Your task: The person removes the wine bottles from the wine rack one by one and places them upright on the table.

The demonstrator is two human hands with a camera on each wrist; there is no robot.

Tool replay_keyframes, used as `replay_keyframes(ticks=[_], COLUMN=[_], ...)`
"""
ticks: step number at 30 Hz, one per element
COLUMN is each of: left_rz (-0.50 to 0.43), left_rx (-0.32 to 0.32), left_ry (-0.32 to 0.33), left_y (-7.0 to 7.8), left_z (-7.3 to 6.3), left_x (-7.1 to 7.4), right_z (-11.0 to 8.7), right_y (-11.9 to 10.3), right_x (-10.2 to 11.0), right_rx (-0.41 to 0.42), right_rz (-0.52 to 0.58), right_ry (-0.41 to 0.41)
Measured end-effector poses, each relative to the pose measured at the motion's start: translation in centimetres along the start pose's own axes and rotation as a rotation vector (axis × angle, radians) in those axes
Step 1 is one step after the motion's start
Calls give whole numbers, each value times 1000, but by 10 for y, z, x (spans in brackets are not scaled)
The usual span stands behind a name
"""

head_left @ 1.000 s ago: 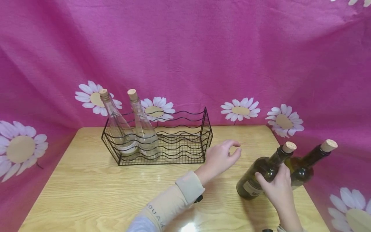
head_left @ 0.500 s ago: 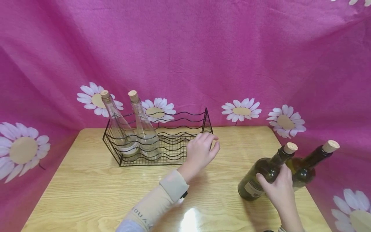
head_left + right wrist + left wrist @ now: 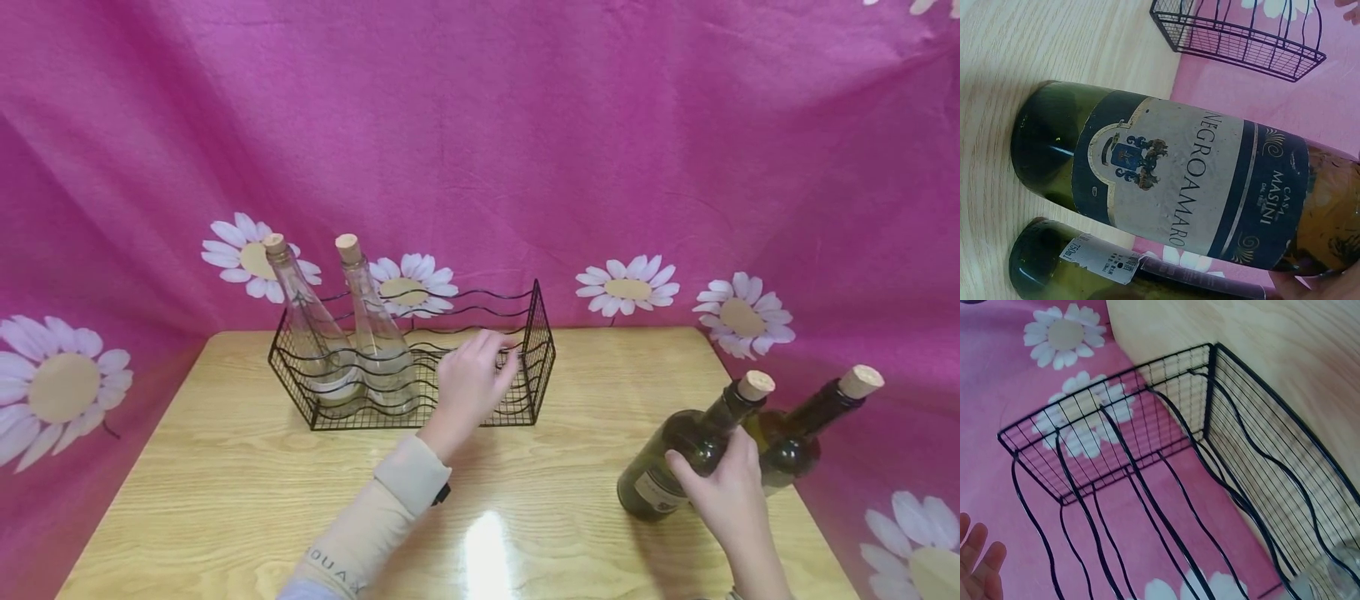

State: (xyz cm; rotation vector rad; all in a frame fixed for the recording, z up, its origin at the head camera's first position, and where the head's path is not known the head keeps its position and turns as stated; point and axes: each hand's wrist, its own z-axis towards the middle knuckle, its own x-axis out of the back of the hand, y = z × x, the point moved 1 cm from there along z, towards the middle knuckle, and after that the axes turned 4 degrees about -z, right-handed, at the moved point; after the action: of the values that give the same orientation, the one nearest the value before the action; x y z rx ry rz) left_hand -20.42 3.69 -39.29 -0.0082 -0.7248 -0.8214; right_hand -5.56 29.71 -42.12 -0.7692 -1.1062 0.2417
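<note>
My right hand (image 3: 723, 496) grips a corked dark green wine bottle (image 3: 686, 437) by its upper body, thumb on the near side. That bottle stands on the table; its Negroamaro label (image 3: 1200, 175) fills much of the right wrist view. A second corked green bottle (image 3: 789, 454) stands just right of it, partly hidden. My left hand (image 3: 468, 379) holds nothing, fingers loosely bent, in front of the right half of a black wire rack (image 3: 542, 367). Bare wavy bars of the rack and my left fingers (image 3: 982, 565) show in the left wrist view.
Two corked clear bottles (image 3: 386, 362) lean back in the rack's left half. Everything sits on a light wooden table (image 3: 225, 500). A pink cloth (image 3: 480, 150) with daisies hangs behind and at both sides.
My left hand has moved left from beside the rack to in front of its right half. My right hand stays on the green wine bottle, which has hardly moved.
</note>
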Motion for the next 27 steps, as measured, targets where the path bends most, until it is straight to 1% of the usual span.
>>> replay_keyframes(ticks=[4,8,12,14,16,18,23,25,27], left_rz=[-14,-5,10,14,22,30,45,55,62], left_rx=[-3,-3,-1,-2,4,12,41,49,57], left_ry=[27,61,92,106,117,121,108,107,108], left_y=[-10,-20,-30,-35,-39,-44,-55,-59,-61], left_z=[-3,-7,-11,-12,-14,-15,-19,-20,-22], left_x=[5,10,15,17,21,24,31,33,35], right_z=[1,1,1,0,-1,-1,-1,-1,-3], right_y=[2,1,-3,-7,-10,-15,-29,-38,-48], right_x=[0,-1,0,0,0,-1,-2,-2,-1], right_rx=[5,13,40,64,103,158,292,325,354], right_rz=[0,-5,14,49,109,157,240,282,334], right_ry=[-3,5,65,118,191,291,616,725,812])
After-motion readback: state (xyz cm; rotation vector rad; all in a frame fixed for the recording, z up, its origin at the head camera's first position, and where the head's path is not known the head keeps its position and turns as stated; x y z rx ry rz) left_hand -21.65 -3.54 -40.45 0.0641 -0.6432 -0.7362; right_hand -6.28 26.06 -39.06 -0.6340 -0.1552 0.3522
